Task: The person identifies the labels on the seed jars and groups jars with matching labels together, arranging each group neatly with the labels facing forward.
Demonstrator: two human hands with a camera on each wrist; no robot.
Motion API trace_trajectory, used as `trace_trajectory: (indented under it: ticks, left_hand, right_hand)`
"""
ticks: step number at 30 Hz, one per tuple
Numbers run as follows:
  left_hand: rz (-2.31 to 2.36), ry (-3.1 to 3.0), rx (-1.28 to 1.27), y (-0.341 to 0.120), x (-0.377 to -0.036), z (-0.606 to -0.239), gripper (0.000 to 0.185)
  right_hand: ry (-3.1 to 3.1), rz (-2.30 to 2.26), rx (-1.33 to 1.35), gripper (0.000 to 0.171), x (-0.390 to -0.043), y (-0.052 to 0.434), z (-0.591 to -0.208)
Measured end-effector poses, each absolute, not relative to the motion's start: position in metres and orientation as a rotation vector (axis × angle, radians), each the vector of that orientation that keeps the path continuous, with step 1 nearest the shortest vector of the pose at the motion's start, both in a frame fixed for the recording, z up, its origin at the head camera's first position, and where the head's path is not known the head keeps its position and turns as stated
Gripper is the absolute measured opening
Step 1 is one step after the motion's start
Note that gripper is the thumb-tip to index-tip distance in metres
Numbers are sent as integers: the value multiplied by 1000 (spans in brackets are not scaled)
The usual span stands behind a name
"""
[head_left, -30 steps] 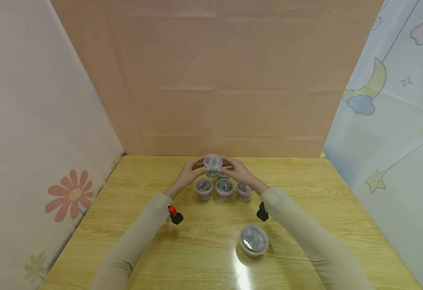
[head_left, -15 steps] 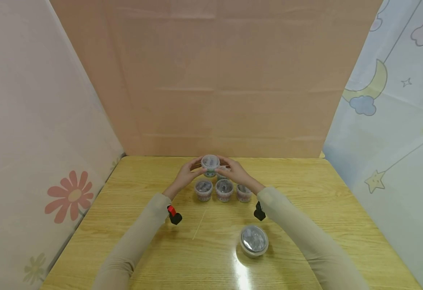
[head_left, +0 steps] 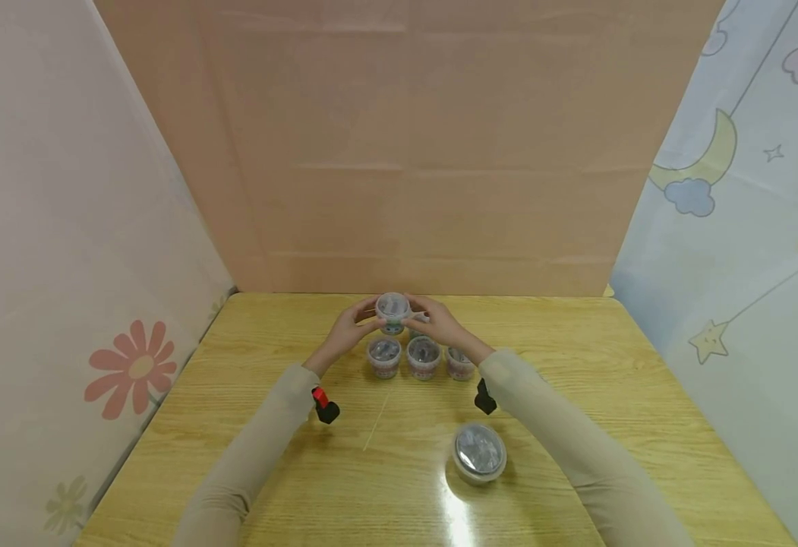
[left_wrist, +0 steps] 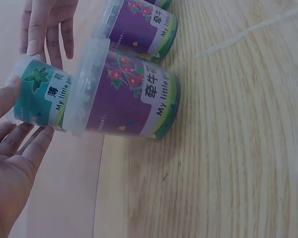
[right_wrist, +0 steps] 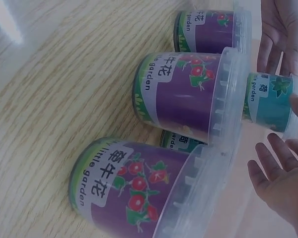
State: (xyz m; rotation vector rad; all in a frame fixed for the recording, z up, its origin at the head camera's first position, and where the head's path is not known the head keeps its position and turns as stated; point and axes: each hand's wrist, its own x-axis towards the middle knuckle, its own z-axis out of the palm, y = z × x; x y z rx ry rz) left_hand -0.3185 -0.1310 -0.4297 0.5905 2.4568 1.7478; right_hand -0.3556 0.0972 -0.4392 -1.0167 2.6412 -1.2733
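Both hands hold one small plastic tub (head_left: 393, 308) with a clear lid; its teal label shows a mint leaf. My left hand (head_left: 349, 331) has its thumb and fingers on the left side, and my right hand (head_left: 443, 327) grips the right side. In the left wrist view, the teal tub (left_wrist: 39, 91) overlaps the lid of a purple-labelled tub (left_wrist: 134, 94). Three purple tubs stand in a row: left (head_left: 384, 357), middle (head_left: 424, 358) and right (head_left: 460, 365). Behind them another teal tub (right_wrist: 180, 141) is mostly hidden.
A larger lidded round tub (head_left: 479, 453) stands toward the front right of the wooden table (head_left: 269, 441). A thin pale strip (head_left: 376, 422) lies on the wood. An orange-tan backdrop (head_left: 405, 190) rises at the back edge, with patterned sheets (head_left: 747, 251) at both sides.
Both hands have moved the held teal tub a little to the left, to above the left purple tub in the head view. The standing tubs have stayed put.
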Motion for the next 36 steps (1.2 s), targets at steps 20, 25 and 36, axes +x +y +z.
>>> trace_trajectory:
  ticks: [20,25,36]
  left_hand:
    - [1767,2473,544,-141,-339,-467,59]
    - [1772,2470,526,-141,-340,-470,59]
    - [1734,2478,457,-143,-341,-473,60]
  right_hand:
    - [2660,-1238,-933,59,-357,83,-445]
    - [2662,-1219,-907,60,-358,81,-448]
    - [2680,-1170,-903,60,-359,77,-452]
